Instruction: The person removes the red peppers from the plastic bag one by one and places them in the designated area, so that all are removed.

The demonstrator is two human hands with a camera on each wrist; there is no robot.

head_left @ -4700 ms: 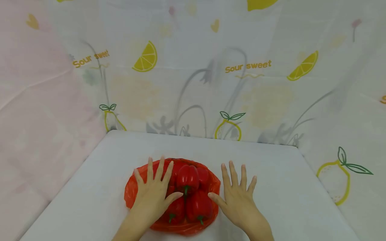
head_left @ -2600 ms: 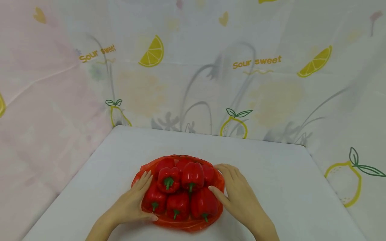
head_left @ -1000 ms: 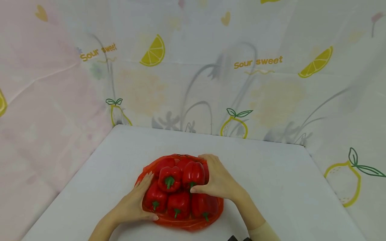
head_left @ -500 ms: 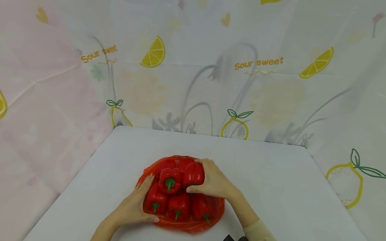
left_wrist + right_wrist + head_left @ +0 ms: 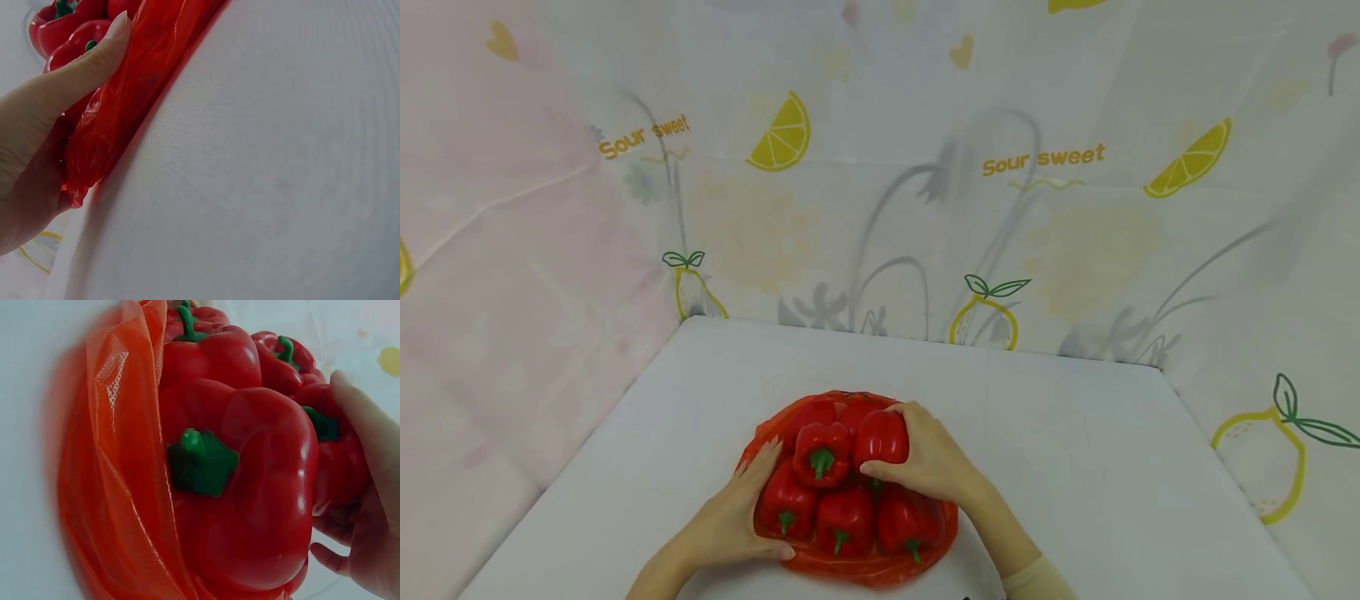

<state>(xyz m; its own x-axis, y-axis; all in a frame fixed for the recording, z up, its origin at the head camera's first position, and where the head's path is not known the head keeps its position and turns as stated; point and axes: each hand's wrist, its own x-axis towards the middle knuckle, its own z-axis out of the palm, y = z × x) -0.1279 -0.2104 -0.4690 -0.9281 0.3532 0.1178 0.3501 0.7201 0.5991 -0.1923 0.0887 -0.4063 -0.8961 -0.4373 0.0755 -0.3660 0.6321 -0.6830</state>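
Several glossy red bell peppers with green stems lie heaped in a red plastic bag (image 5: 868, 571), its opening spread around them. My right hand (image 5: 934, 458) grips the upper right bell pepper (image 5: 880, 437), thumb in front and fingers behind; the right wrist view shows this gripped pepper (image 5: 342, 465) behind a larger pepper (image 5: 250, 494). At the bag's left side, my left hand (image 5: 726, 518) holds the bag, thumb at the front rim and fingers along the far side. In the left wrist view the thumb lies over the crumpled bag (image 5: 119, 106).
A white table (image 5: 1075, 467) carries the bag near its front middle. Behind it hangs a pale curtain (image 5: 880, 208) printed with lemons and lettering, with pinkish cloth (image 5: 497, 333) on the left.
Both hands came from spread above the bag to its sides. The right hand then moved left onto the upper right bell pepper and gripped it, tilting it slightly. The left hand has stayed at the bag.
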